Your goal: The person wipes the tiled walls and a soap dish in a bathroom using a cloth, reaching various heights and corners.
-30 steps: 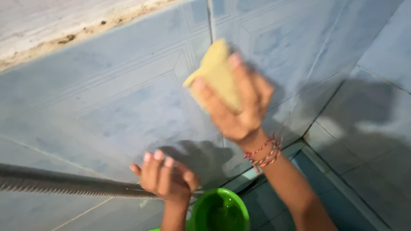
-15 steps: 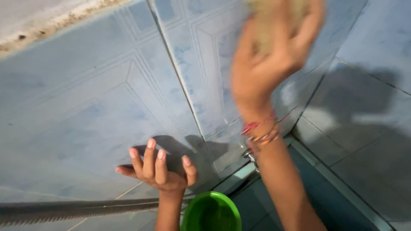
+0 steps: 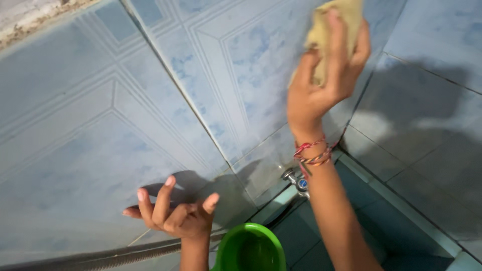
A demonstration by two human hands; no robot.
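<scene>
Upper right of my feed, the right hand (image 3: 326,83) is clamped around a yellow sponge (image 3: 334,35), pressing it flat on the blue wall tile (image 3: 241,65). Lower left, the left hand (image 3: 173,216) hangs loose, fingers half curled, holding nothing, just above a grey hose (image 3: 100,257). A green bucket (image 3: 251,248) sits bottom centre, with a metal tap (image 3: 296,180) beside the wrist. Wall corner runs down the right side.

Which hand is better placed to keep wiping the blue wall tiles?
Right. The right hand already grips the yellow sponge, which looks pressed against the tiled wall. The left hand is empty, fingers spread, low by the hose and green bucket.
</scene>
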